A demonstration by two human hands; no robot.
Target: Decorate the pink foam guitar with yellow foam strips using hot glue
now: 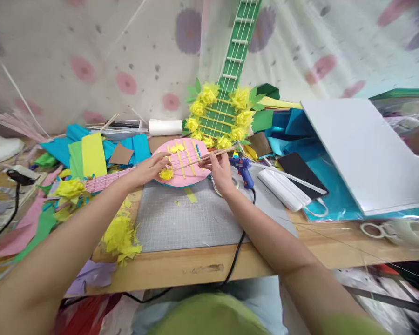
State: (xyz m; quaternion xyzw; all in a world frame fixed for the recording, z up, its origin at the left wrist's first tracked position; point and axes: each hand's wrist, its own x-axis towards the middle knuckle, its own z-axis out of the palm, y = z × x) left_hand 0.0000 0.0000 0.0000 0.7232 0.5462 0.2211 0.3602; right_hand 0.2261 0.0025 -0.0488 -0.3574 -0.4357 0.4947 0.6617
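A pink paper guitar [185, 174] with yellow strips and small yellow paper flowers lies on the grey cutting mat [188, 223]. My left hand [150, 168] rests on its body near a yellow flower [166, 174], fingers curled over the surface. My right hand [220, 173] pinches a thin wooden stick [212, 155] that lies across the guitar's body. Behind it a green paper guitar [226, 102] ringed with yellow flowers leans against the cloth backdrop.
A blue glue gun [243, 168] with a black cord lies right of my right hand. A white mask pack [284, 190], a black phone [300, 172], a white board [363, 149] and scissors [380, 229] sit to the right. Coloured paper scraps [91, 153] pile up left.
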